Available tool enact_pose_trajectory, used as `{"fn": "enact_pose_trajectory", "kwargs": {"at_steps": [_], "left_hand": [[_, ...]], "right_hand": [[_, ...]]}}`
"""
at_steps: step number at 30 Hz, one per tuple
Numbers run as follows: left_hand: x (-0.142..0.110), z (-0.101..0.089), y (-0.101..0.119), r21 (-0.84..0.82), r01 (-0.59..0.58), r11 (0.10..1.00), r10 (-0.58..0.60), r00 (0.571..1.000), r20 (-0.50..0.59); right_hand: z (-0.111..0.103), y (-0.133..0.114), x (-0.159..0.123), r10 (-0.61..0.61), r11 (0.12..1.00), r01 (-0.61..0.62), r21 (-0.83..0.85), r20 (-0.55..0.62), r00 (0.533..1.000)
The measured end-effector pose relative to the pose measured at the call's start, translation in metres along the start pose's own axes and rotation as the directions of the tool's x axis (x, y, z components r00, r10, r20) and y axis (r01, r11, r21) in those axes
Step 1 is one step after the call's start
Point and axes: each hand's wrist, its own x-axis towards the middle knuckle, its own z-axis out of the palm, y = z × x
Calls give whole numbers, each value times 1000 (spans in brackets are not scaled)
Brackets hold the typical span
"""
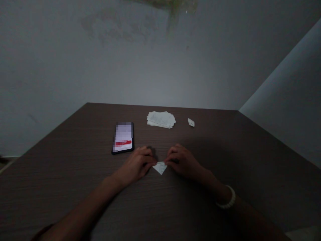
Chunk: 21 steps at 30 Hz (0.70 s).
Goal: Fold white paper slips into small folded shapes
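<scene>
A small piece of printed paper [161, 167], folded into a triangle with one corner toward me, lies on the dark wooden table between my hands. My left hand [141, 161] pinches its left corner between thumb and fingers. At the right corner, the fingers of my right hand [182, 160] close on the same paper. A pale bracelet [232, 197] circles my right wrist. Beyond my left hand lies a phone [123, 136] with its screen lit.
The table [62, 160] reaches back to a stained grey wall [160, 67]. A loose stack of printed paper pieces [161, 119] lies near the far edge. To its right is a small folded paper [191, 122]. Another wall [291, 83] borders the table on the right.
</scene>
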Motion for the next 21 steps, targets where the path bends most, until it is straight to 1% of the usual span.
{"fn": "enact_pose_trajectory", "kwargs": {"at_steps": [5, 9, 12, 15, 18, 21], "left_hand": [[-1, -5, 7, 118, -58, 991, 52, 997, 51], [-5, -8, 13, 192, -67, 979, 46, 993, 110], [-7, -10, 17, 182, -51, 982, 27, 991, 132], [-8, -12, 20, 156, -38, 987, 17, 990, 137], [-8, -12, 19, 121, -24, 992, 9, 992, 124], [-7, -10, 18, 102, -20, 995, 9, 994, 107]], "right_hand": [[1, 2, -2, -69, 994, 69, -83, 5, 998], [-4, 0, -2, -127, 978, 138, -158, 77, 989], [-10, -3, -4, -140, 968, 161, -194, 118, 983], [-15, -7, -7, -131, 973, 152, -176, 125, 984], [-13, -10, -7, -113, 979, 129, -156, 110, 988], [-6, -10, -5, -95, 975, 106, -196, 66, 993]]}}
